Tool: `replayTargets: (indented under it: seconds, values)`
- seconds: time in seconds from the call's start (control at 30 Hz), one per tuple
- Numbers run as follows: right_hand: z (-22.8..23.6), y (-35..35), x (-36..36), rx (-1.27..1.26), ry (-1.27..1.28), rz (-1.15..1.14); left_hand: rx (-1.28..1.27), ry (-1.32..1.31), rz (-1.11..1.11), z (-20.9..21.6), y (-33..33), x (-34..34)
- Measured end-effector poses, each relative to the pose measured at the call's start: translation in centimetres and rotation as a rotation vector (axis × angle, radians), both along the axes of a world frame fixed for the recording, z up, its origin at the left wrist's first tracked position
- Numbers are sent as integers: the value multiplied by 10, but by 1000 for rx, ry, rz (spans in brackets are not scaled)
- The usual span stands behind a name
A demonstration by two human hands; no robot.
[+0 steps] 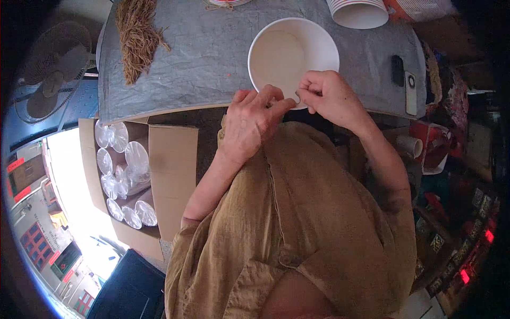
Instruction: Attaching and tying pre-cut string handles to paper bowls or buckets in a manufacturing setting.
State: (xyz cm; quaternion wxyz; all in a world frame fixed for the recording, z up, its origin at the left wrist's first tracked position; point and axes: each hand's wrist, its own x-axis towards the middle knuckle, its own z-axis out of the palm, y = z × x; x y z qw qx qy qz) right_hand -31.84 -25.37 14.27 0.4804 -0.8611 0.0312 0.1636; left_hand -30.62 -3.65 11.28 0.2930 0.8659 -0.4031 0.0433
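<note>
A large round white paper tub (321, 45) lies near the table's front edge, its wide mouth turned toward me. At the near rim, the fingers of my left hand (252, 122) are curled together over the edge, with the index finger stretched toward the right hand. My right hand (334, 101) is closed in a pinch at the same rim, its fingertips almost meeting those of the left. Whatever sits between the right fingertips is too small to name. The near side of the tub is partly hidden by both hands.
A bundle of tan twine strands (138, 40) lies at the table's left. More white tubs (361, 18) are at the back right. A black phone-like object (397, 70) sits at right. Below left, an open cardboard box (172, 181) holds plastic-wrapped stacks. A fan (53, 74) stands left.
</note>
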Motion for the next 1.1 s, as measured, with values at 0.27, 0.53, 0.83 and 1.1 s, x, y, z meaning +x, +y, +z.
replayTargets:
  seconds: [0.27, 0.53, 0.83, 1.1]
  values:
    - [0, -1, 3, 51, 1, 40, 27, 49, -44, 3, -2, 4]
    - [40, -15, 21, 105, -176, 18, -326, 357, -27, 16, -6, 31]
    - [40, -4, 13, 77, -585, -106, -480, 867, 24, 54, -12, 65]
    - [32, 14, 14, -87, -883, -221, -593, 1118, 18, 61, -18, 58]
